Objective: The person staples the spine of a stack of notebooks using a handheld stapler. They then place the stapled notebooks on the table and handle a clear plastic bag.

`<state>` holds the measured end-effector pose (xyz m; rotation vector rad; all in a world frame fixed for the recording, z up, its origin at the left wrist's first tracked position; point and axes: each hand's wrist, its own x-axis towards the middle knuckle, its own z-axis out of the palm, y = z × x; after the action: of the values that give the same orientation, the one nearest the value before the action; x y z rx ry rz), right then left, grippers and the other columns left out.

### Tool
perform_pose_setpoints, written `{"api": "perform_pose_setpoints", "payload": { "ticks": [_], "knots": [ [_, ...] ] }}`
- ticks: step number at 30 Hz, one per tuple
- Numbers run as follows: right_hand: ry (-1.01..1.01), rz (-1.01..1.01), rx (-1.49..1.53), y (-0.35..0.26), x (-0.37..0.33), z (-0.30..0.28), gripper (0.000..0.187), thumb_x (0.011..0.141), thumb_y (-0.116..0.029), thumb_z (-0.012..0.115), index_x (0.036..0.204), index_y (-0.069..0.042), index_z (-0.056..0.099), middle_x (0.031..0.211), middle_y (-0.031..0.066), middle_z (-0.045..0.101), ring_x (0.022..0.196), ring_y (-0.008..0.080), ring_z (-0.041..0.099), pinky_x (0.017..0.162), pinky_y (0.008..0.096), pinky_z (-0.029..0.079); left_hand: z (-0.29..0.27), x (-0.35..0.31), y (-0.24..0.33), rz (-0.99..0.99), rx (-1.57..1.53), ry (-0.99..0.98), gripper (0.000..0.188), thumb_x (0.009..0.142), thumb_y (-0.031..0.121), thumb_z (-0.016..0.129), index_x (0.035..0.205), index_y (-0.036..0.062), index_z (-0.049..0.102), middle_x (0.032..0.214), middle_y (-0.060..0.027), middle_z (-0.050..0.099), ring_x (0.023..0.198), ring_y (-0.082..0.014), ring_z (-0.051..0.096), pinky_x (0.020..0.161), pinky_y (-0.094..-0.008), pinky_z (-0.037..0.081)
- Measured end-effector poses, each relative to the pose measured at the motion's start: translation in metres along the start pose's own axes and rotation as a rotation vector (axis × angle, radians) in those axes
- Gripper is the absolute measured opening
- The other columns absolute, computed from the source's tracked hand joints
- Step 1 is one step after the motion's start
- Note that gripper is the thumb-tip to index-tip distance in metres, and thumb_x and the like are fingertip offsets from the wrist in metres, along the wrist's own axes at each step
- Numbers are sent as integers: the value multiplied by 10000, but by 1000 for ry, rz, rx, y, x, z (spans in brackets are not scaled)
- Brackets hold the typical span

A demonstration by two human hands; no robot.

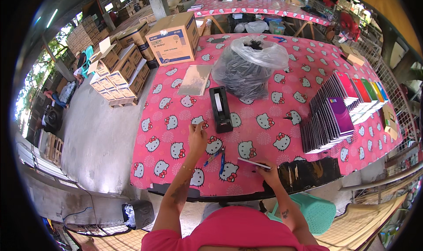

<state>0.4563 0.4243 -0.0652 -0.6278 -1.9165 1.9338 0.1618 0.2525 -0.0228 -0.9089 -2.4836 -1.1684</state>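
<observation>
- Head view: a thin, flat item point(253, 162), seen nearly edge-on as a narrow pale strip, tilts from ten o'clock down to four, near the table's point(185, 136) six-o'clock edge.
- The right hand point(269, 175) has its fingers clamped on the item's four-o'clock end; the opposite end extends free toward the pens point(213, 157).
- The left hand point(198, 138) lies at seven o'clock of the black tape dispenser point(224, 122), fingers bunched close together; whether they pinch anything cannot be told.
- Left forearm points toward one o'clock, right forearm toward eleven.
</observation>
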Motion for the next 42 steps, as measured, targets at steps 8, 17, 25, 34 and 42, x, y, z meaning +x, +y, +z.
{"api": "perform_pose_setpoints", "payload": {
  "ticks": [8,17,25,34,42],
  "knots": [
    [11,-148,47,-16,-2,11,295,899,13,616,1188,-29,654,971,-8,650,834,43,549,742,221,466,-43,-21,67,-106,-599,-206,241,907,135,652,1126,32,650,783,-65,579,666,-110,528,604,-265,430],
    [38,-57,96,-48,-6,-3,302,889,11,630,1185,-50,655,932,-21,637,784,44,549,651,199,451,-57,-37,110,63,-562,-421,171,917,100,641,1061,13,674,781,-38,646,678,-71,548,609,-243,445],
    [59,-103,155,-82,-13,-15,295,875,23,642,1169,2,642,964,13,655,809,64,580,705,218,485,-60,-37,139,96,-551,-458,150,892,132,676,952,-3,702,691,-55,603,598,-97,497,539,-270,390],
    [126,-110,114,-92,-24,-27,268,882,9,640,1149,17,646,976,28,667,855,79,599,777,243,497,-47,-44,145,277,-475,-433,159,876,126,669,1008,39,686,832,-73,640,742,-151,599,644,-289,467],
    [435,-85,149,-51,-27,-52,271,884,-17,643,1148,45,631,974,38,659,879,96,595,810,245,487,46,-141,83,697,-127,-553,328,806,108,641,1133,103,610,1181,-67,602,1177,-264,537,1087,-519,323]
  ]
}}
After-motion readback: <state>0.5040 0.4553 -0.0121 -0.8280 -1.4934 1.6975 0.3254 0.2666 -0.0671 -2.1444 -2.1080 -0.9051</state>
